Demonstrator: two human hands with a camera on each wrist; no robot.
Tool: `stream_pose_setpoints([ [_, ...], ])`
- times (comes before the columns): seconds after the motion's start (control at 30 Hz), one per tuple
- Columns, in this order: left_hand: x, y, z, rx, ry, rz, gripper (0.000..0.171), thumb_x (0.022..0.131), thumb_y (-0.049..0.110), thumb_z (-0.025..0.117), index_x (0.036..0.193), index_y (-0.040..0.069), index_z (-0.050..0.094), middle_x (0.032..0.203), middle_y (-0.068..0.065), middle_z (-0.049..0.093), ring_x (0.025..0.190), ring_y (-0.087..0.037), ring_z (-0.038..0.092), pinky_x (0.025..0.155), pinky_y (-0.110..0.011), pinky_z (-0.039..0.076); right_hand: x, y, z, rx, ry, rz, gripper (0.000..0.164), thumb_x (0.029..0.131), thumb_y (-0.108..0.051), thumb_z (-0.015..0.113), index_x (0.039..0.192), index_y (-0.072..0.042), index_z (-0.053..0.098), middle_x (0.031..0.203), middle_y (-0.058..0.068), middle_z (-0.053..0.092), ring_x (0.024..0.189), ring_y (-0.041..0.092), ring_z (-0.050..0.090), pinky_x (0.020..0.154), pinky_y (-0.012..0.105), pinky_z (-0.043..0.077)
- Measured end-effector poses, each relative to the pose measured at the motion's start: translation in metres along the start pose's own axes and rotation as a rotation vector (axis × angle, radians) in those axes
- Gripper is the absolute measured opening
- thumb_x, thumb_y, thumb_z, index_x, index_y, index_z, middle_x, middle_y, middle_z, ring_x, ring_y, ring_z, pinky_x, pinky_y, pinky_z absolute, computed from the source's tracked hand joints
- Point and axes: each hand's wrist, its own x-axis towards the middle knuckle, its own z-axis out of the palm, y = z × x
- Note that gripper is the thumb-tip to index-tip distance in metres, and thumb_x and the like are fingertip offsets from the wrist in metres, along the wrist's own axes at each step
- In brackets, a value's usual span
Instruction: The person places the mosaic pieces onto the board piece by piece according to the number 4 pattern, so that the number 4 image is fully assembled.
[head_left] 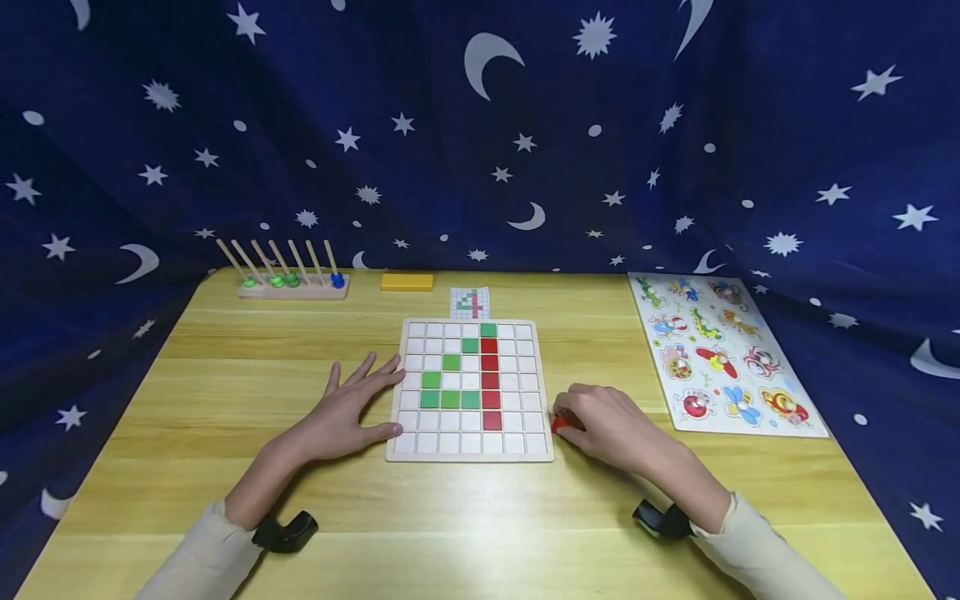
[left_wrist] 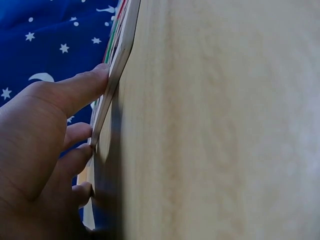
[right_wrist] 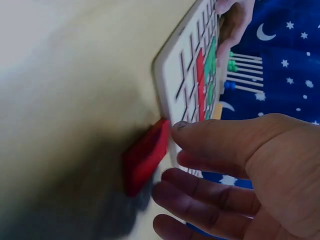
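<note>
A white grid board (head_left: 470,446) lies on the table with green tiles (head_left: 450,400) in a stepped shape and a column of red tiles (head_left: 491,381). My left hand (head_left: 352,412) rests at the board's left edge with its fingers spread. In the left wrist view the thumb (left_wrist: 92,82) touches the board's side. Just off the right edge, my right hand (head_left: 607,421) pinches a red tile (right_wrist: 145,157) close over the table. In the right wrist view that tile is tilted, its corner at the thumb tip, and the other fingers curve beside it.
A small pattern card (head_left: 469,303) lies behind the board, and a yellow block (head_left: 407,282) is left of it. Further left stands a rack of pegs with beads (head_left: 292,290). A picture puzzle board with insects (head_left: 720,358) lies at the right. A starry blue curtain (head_left: 420,167) hangs behind.
</note>
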Motion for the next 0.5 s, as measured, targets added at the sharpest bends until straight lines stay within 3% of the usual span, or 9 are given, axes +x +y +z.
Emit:
stream_pose_setpoints([
  [0.23,-0.0008,-0.0008,-0.0009,0.007,0.007,-0.001,0.079,0.087,0.052,0.073,0.153,0.02,0.043,0.164,0.003,0.024,0.152,-0.032,0.006,0.112,-0.066,-0.011,-0.0019,0.0043,0.0072,-0.032,-0.008,0.002,0.02,0.079,-0.013,0.084,0.094,-0.01,0.072,0.082,-0.004,0.056,0.063,0.009,0.047,0.057,0.026,0.043],
  [0.5,-0.001,0.0015,-0.0013,-0.002,0.007,0.007,0.079,0.087,0.048,0.075,0.153,0.018,0.043,0.164,0.001,0.024,0.152,-0.033,0.006,0.112,-0.067,-0.01,0.0032,0.0046,0.0089,-0.115,0.112,-0.03,0.018,0.072,-0.007,0.082,0.085,-0.011,0.07,0.076,-0.005,0.056,0.069,0.014,0.046,0.064,0.032,0.043],
])
